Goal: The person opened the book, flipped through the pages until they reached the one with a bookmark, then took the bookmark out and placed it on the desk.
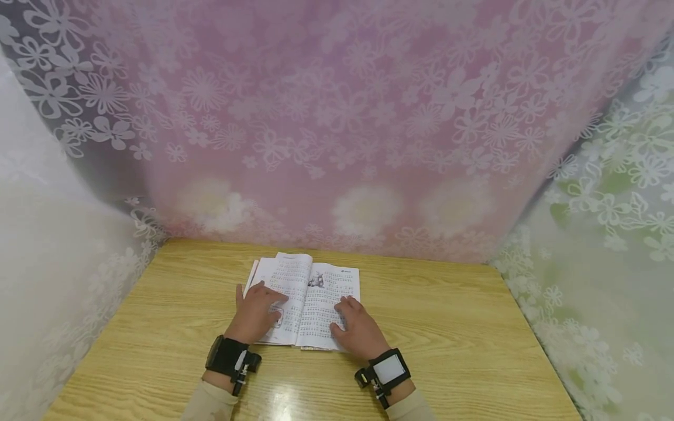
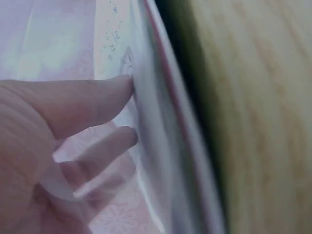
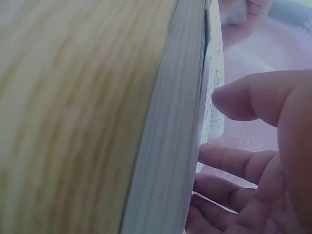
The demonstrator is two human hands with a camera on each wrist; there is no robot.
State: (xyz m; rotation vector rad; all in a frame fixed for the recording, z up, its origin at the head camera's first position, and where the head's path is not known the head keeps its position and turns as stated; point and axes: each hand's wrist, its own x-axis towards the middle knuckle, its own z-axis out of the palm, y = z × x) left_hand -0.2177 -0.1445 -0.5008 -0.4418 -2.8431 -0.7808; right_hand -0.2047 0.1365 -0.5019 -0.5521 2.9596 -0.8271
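An open book point(image 1: 318, 316) with printed text lies on the table, a small animal drawing on its right page. My left hand point(image 1: 255, 313) rests on the left page, fingers loosely spread; in the left wrist view the left thumb point(image 2: 97, 100) touches the paper near the book's edge point(image 2: 163, 112). On the right page's outer edge lies my right hand point(image 1: 360, 330), fingers slightly bent and apart. The right wrist view shows the thick stack of pages point(image 3: 168, 112) side-on, with the right thumb point(image 3: 239, 97) held over the page and the other fingers along the edge.
The wooden table point(image 1: 447, 327) extends around the book on all sides. A pink flowered curtain point(image 1: 342, 146) hangs behind its far edge, with pale flowered sheets point(image 1: 621, 263) at the sides. Both wrists carry black straps with small cameras point(image 1: 389, 369).
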